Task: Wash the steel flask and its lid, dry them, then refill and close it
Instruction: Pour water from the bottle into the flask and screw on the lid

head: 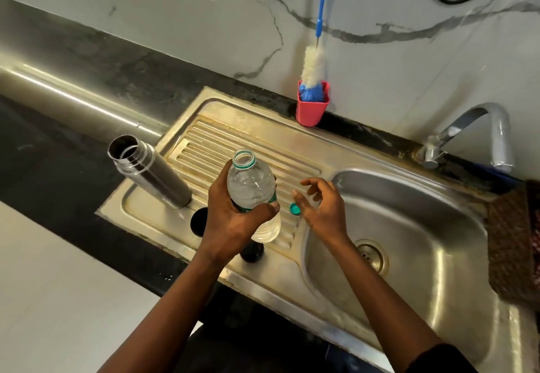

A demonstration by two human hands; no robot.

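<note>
Left hand (233,217) grips an uncapped water bottle (251,185) (green label (274,197) unreadable); right hand (321,206) fingers loosely spread.

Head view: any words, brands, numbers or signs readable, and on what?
No text can be read.
On the plastic bottle, the green label is mostly hidden under the left hand; what shows is too blurred.
On the steel flask: no marking visible.
On the blue-green cap and pink holder: none visible.

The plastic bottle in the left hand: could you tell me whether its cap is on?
No, the plastic bottle has an open mouth, and a small blue cap lies on the drainboard beside it.
</note>
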